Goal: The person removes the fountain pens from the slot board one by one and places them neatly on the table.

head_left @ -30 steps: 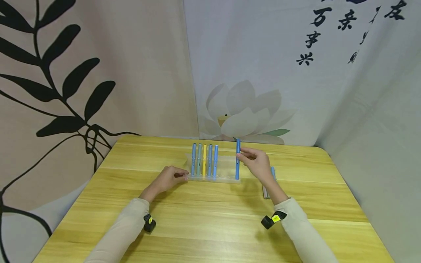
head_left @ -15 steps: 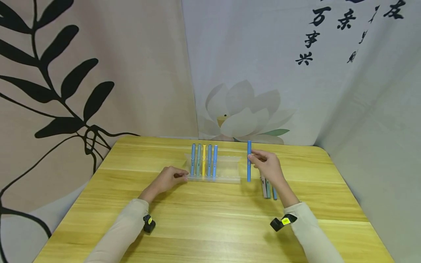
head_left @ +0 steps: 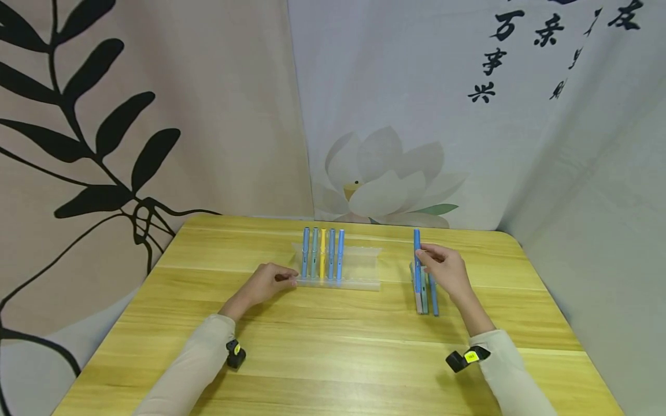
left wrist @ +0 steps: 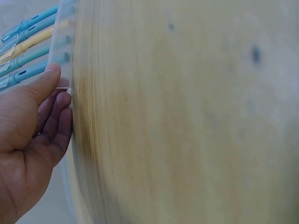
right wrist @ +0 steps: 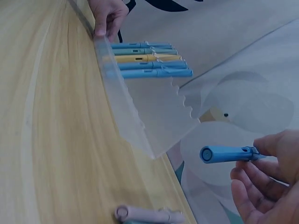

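Observation:
A clear, frosted pen rack point(head_left: 361, 268) stands on the table. Several pens sit in its left part: blue ones, a green one and a yellow pen point(head_left: 323, 254). My left hand point(head_left: 264, 287) grips the rack's left end; in the left wrist view the thumb point(left wrist: 44, 86) presses on the clear edge. To the right of the rack, my right hand point(head_left: 448, 270) pinches a blue pen point(right wrist: 226, 154) between thumb and fingers. In the head view that pen is held in front of a few loose pens and partly covers them.
The loose pens lie side by side on the table: a pinkish-grey pen point(head_left: 418, 304), a green pen point(head_left: 424, 292) and a blue pen point(head_left: 434, 297). A printed cloth backdrop point(head_left: 234, 144) rises behind the wooden table point(head_left: 322, 352).
My right hand has carried the blue pen rightward, from the right end of the rack to over the loose pens. The left hand and rack stay where they were.

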A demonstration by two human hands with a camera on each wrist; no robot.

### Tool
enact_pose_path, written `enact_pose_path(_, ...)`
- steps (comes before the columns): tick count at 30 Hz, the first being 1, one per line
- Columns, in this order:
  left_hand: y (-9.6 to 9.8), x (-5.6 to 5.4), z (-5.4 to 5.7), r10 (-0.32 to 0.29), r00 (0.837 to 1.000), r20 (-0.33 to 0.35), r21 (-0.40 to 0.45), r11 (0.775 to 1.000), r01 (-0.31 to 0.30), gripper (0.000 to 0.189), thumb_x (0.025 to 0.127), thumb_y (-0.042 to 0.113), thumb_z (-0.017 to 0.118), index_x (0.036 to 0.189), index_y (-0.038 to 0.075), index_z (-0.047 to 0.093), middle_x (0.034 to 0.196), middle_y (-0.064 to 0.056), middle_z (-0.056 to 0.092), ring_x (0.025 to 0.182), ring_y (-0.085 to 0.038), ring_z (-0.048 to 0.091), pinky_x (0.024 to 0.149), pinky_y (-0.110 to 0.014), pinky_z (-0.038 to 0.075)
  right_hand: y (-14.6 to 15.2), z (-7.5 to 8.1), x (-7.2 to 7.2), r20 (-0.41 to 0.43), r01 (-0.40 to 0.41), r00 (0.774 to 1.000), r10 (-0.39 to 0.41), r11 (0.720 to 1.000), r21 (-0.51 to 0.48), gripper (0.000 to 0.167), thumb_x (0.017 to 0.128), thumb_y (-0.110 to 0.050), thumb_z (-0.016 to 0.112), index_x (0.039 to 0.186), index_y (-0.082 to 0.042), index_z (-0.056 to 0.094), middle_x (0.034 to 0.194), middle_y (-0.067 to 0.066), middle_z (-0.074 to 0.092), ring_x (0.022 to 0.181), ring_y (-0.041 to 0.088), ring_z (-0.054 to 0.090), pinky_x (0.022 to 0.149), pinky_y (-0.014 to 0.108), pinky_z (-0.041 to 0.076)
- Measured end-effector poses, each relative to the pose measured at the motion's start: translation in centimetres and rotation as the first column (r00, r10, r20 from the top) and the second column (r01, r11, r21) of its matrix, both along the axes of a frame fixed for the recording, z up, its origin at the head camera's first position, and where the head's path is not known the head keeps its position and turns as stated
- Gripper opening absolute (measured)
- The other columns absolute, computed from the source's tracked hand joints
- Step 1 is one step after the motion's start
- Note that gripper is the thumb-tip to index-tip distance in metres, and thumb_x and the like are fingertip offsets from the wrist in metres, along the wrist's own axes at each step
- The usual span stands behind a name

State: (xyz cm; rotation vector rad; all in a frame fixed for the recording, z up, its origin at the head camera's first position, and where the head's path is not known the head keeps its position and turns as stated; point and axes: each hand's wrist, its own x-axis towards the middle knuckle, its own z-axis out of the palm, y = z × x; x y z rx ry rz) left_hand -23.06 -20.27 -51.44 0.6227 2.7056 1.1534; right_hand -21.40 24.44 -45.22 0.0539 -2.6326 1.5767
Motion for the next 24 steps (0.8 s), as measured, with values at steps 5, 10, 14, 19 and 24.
enact_pose_path(5,0.0,0.1,0.0,0.003,1.0,0.005,0.003,1.0,-0.003,0.033,0.098,0.023,0.071,0.125,0.003,0.073,0.116,-0.008,0.075,0.104,-0.021,0.071,0.089,-0.039,0.059,1.3,-0.5,0.2,0.028,0.029,0.999,-0.03,1.0,0.011,0.054,0.104,-0.04,0.061,0.141,-0.001,0.06,0.122,0.021,0.067,0.101,0.026,0.07,0.088,0.044,0.06)
enact_pose_path(10,-0.1,0.1,0.0,-0.003,1.0,-0.007,0.006,1.0,0.003,0.033,0.099,0.022,0.071,0.125,0.002,0.073,0.116,-0.009,0.075,0.103,-0.022,0.071,0.089,-0.04,0.059,2.3,-0.8,0.6,0.041,0.056,0.998,-0.057,0.998,0.034,0.055,0.105,-0.04,0.059,0.142,0.0,0.058,0.126,0.023,0.066,0.104,0.029,0.07,0.087,0.041,0.06)
enact_pose_path(14,-0.1,0.1,0.0,0.0,1.0,-0.006,0.006,1.0,0.0,0.033,0.098,0.022,0.071,0.125,0.003,0.073,0.116,-0.009,0.075,0.103,-0.021,0.071,0.089,-0.04,0.059,3.0,-1.2,0.8,0.051,0.062,0.997,-0.065,0.996,0.058,0.055,0.106,-0.039,0.057,0.143,0.001,0.056,0.128,0.024,0.066,0.108,0.034,0.069,0.087,0.043,0.06)
enact_pose_path(19,0.0,0.1,-0.1,0.004,1.0,-0.003,0.0,1.0,-0.004,0.033,0.098,0.023,0.071,0.125,0.004,0.073,0.115,-0.008,0.075,0.102,-0.019,0.07,0.088,-0.039,0.059,3.7,-1.8,1.0,0.085,0.086,0.992,-0.093,0.992,0.088,0.056,0.106,-0.038,0.056,0.143,0.004,0.056,0.131,0.026,0.065,0.109,0.036,0.069,0.086,0.042,0.061)
enact_pose_path(24,0.0,0.1,-0.1,0.009,1.0,-0.001,0.001,1.0,-0.009,0.033,0.098,0.023,0.071,0.126,0.004,0.073,0.115,-0.007,0.075,0.102,-0.019,0.07,0.089,-0.039,0.059,4.5,-2.6,0.9,0.116,0.103,0.987,-0.115,0.989,0.106,0.054,0.106,-0.035,0.056,0.142,0.005,0.056,0.131,0.027,0.064,0.108,0.035,0.069,0.084,0.038,0.061)
